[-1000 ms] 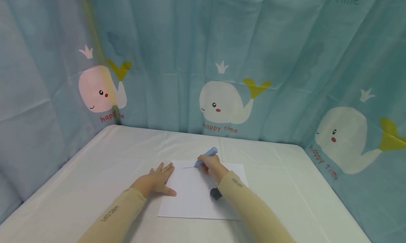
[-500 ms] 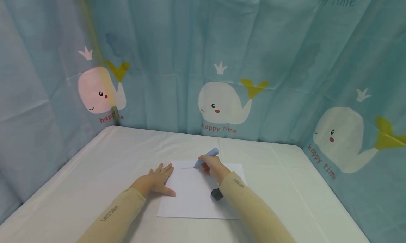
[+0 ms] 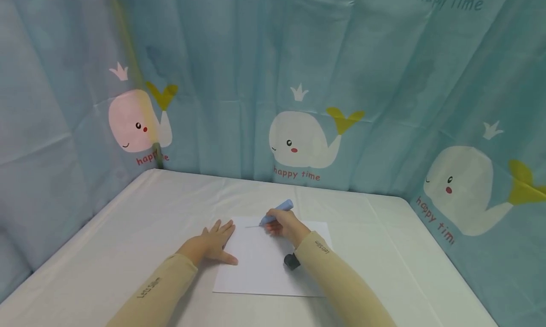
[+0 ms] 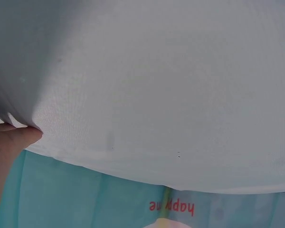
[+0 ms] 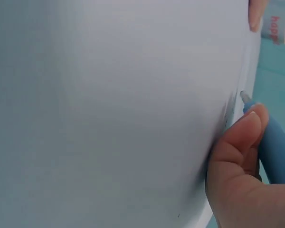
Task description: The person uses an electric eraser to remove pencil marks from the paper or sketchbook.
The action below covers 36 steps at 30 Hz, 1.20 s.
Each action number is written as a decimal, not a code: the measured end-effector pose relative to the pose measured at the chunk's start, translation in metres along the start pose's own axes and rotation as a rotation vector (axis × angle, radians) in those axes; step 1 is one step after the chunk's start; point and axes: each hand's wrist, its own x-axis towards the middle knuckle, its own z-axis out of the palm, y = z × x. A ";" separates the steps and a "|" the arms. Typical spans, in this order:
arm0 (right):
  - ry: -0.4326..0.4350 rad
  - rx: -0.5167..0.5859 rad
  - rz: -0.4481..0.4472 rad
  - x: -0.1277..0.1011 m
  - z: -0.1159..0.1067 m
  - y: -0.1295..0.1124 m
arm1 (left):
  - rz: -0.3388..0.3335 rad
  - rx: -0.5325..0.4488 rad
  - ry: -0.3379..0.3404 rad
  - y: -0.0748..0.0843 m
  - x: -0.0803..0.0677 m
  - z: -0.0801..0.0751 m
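My right hand (image 3: 286,225) pinches a thick light blue marker (image 3: 285,205) between thumb and fingers. The marker slants, its tip down at the far part of a white sheet of paper (image 3: 251,275). From that tip a thin, faint line (image 3: 251,227) runs left across the paper. In the right wrist view the marker (image 5: 275,147) shows a narrow pale tip close to the sheet's far edge. My left hand (image 3: 213,244) lies with spread fingers on the paper's left edge; only its thumb side (image 4: 14,140) shows in the left wrist view.
The paper lies on a table with a white cloth (image 3: 136,232). A small black object (image 3: 292,261) shows beside the right sleeve (image 3: 337,279), over the paper. Behind the table hangs a blue-green curtain (image 3: 226,128) with printed whales.
The marker's tip has shifted slightly left along the faint line, and the right hand's lower fingers show a little more. The left hand stays in place on the paper.
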 end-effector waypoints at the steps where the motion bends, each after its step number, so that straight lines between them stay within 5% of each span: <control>1: 0.006 -0.003 -0.004 0.001 0.000 0.000 | -0.001 0.000 0.001 0.000 0.000 0.000; 14: 0.158 -0.025 -0.033 0.004 0.005 0.001 | -0.001 0.012 0.020 0.002 0.001 -0.001; 36: 0.107 -0.079 -0.043 0.001 0.009 0.003 | -0.013 0.043 0.023 -0.001 0.001 0.003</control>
